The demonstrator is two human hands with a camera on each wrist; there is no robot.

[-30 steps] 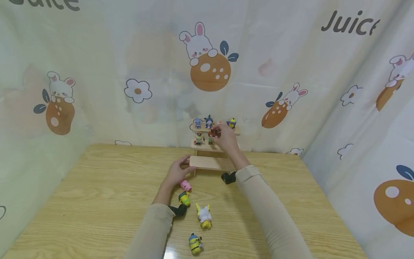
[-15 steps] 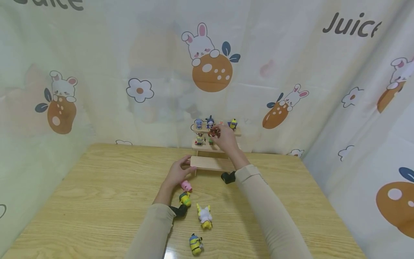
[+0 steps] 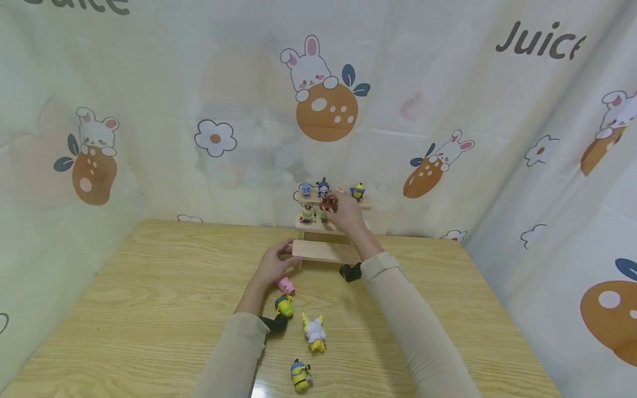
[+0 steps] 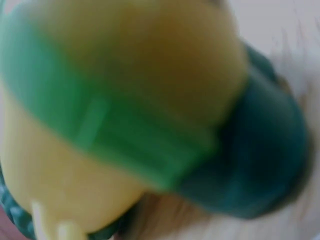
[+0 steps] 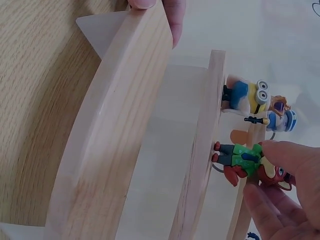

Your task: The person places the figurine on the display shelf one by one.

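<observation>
At the middle tier of a three-step wooden display stand (image 3: 325,251), my right hand (image 3: 346,211) pinches a fox figurine (image 5: 245,160) by its head. The figurine has a red-brown head, green shirt and dark trousers; it is upright, its feet right at the tier's surface. My left hand (image 3: 273,264) grips the left end of the lowest tier, thumb on the front and fingers behind. To the left of the fox, a goggled minion figurine (image 5: 247,96) stands on the middle tier. A yellow figurine with a green band (image 4: 125,125) fills the left wrist view, blurred.
Several figurines stand on the top tier, among them a dark-blue one (image 3: 323,187) and a blue-winged yellow one (image 3: 358,190). On the table lie a pink pig figurine (image 3: 286,286), a white-and-yellow figurine (image 3: 314,333) and a blue-capped minion (image 3: 301,376). A printed curtain (image 3: 239,182) hangs behind.
My right hand has shifted very slightly left with the fox figurine. The left hand keeps its grip on the stand.
</observation>
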